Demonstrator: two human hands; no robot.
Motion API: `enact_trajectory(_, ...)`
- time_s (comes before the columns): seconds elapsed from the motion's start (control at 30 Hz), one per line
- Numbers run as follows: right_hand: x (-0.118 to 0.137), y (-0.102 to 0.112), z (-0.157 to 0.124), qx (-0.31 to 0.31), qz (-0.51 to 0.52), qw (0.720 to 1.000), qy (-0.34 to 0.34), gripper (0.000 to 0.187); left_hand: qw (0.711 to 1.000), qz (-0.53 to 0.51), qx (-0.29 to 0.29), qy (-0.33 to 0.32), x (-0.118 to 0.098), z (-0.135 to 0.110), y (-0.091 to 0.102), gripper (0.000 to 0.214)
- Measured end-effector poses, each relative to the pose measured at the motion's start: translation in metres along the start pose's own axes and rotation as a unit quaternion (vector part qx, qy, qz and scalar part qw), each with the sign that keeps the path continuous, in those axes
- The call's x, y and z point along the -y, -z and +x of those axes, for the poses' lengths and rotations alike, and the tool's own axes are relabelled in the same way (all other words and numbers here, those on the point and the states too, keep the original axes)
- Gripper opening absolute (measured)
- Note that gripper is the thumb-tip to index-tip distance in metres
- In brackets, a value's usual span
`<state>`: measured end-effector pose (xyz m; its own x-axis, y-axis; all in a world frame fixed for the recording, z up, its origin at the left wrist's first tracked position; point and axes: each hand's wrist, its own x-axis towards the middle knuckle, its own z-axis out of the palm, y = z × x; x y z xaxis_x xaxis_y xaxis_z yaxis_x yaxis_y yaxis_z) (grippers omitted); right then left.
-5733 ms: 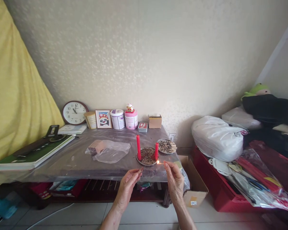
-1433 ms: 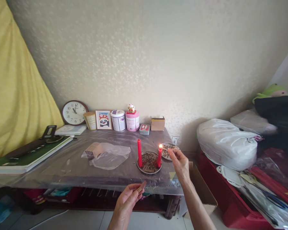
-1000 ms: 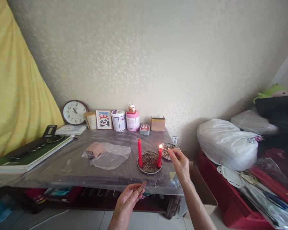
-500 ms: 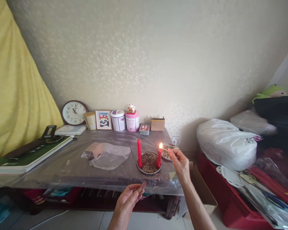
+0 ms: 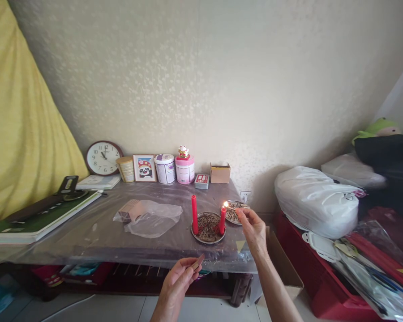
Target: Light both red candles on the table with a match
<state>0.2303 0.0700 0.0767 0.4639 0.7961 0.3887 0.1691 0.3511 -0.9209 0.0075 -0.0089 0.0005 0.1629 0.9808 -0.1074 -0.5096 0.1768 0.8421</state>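
Two red candles stand in a round metal dish (image 5: 207, 239) near the table's front edge: a taller left candle (image 5: 194, 214) and a shorter right candle (image 5: 222, 221). My right hand (image 5: 253, 229) pinches a burning match (image 5: 230, 207), its flame at the right candle's tip. My left hand (image 5: 179, 279) is closed on a matchbox (image 5: 198, 262) below the table edge. A second small dish (image 5: 234, 212) with many matchsticks sits behind my right hand.
A plastic-covered low table (image 5: 97, 235) carries a crumpled plastic bag (image 5: 147, 217), a clock (image 5: 104, 157), tins, a framed picture (image 5: 144, 167), a small cardboard box (image 5: 220, 172) and books at the left. White bags (image 5: 317, 201) and red bins crowd the right; an open carton (image 5: 284, 268) stands beside the table.
Since 5.7 s ago my right hand carried the lit match from in front of the table up to the right candle's wick and holds it there. My left hand dropped lower with the matchbox.
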Motion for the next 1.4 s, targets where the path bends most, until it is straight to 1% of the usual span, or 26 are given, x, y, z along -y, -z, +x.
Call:
enact_trajectory(0.2,0.01,0.001,-0.004,-0.008,0.014,1.0,0.003,0.03,1.0,0.007,-0.007,0.005,-0.006,-0.002,-0.004,0.038)
enact_trajectory(0.33,0.022,0.001,-0.01,-0.007,0.055,0.998,0.005,0.026,1.0,-0.003,-0.015,0.003,-0.01,-0.002,-0.007,0.039)
enact_trajectory(0.53,0.032,-0.001,-0.021,-0.002,0.136,0.99,-0.036,0.025,1.0,-0.027,-0.009,-0.008,-0.007,0.0,-0.007,0.035)
enact_trajectory(0.7,0.034,-0.011,-0.029,0.023,0.171,0.984,-0.052,0.022,0.999,-0.045,-0.004,-0.02,-0.001,0.004,-0.004,0.027)
enact_trajectory(0.9,0.047,-0.033,-0.041,0.066,0.198,0.976,-0.068,0.021,0.996,-0.081,0.0,-0.02,-0.007,0.0,-0.008,0.024)
enact_trajectory(1.0,0.054,-0.045,-0.045,0.076,0.186,0.978,-0.055,0.02,0.996,-0.09,0.005,-0.02,-0.008,-0.001,-0.008,0.022)
enact_trajectory(1.1,0.059,-0.057,-0.047,0.074,0.144,0.987,-0.017,0.021,0.995,-0.1,0.009,-0.022,-0.006,0.0,-0.006,0.02)
enact_trajectory(1.23,0.059,-0.07,-0.047,0.066,0.047,0.996,0.028,0.024,0.993,-0.114,0.004,-0.021,-0.005,0.0,-0.006,0.02)
enact_trajectory(1.4,0.058,-0.082,-0.047,0.055,-0.006,0.997,0.056,0.024,0.992,-0.127,0.002,-0.015,-0.005,0.003,-0.007,0.025)
